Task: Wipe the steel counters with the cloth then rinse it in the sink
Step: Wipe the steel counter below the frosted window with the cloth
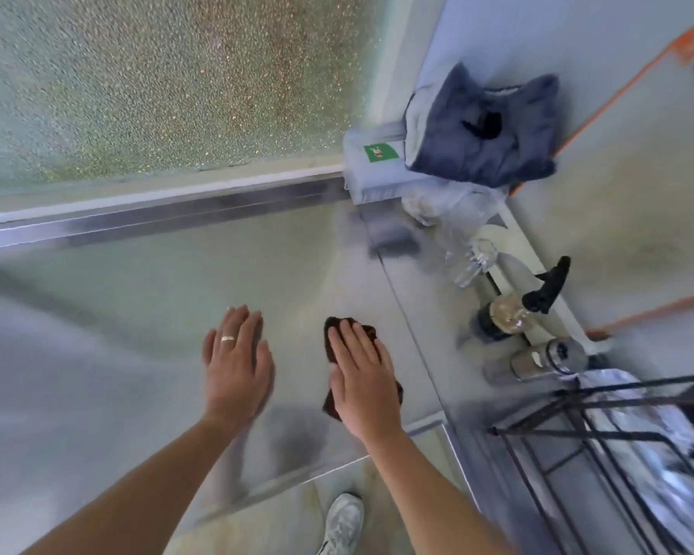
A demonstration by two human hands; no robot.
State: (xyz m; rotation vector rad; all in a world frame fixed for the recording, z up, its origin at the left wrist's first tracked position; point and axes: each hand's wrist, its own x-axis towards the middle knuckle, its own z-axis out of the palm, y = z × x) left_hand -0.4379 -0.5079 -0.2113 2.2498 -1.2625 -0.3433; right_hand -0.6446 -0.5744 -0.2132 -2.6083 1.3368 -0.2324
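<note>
Down at the bottom of the frame I can see a grey sneaker (343, 522) on the tiled floor, and just above it my two forearms reaching onto the steel counter (145, 282). Right hand (361, 380) is flat, fingers straight and together, pressing down on the dark brown cloth (331, 332), which pokes out past the fingertips and under the wrist, about center frame. Left hand (237, 362) is spread flat on bare steel just beside it, holding nothing, ring on one finger. So I'd say we're mid-wipe, nowhere near rinsing yet. Next move probably wants steady pressure and a sweep toward the unwiped steel at left. Off to the right sit a spray bottle (509, 314), a tipped glass (473, 260) and a shaker (545, 360), so careful there. Further up, a folded blue towel (485, 130) sits in the upper right corner. No sink that I can make out.
</note>
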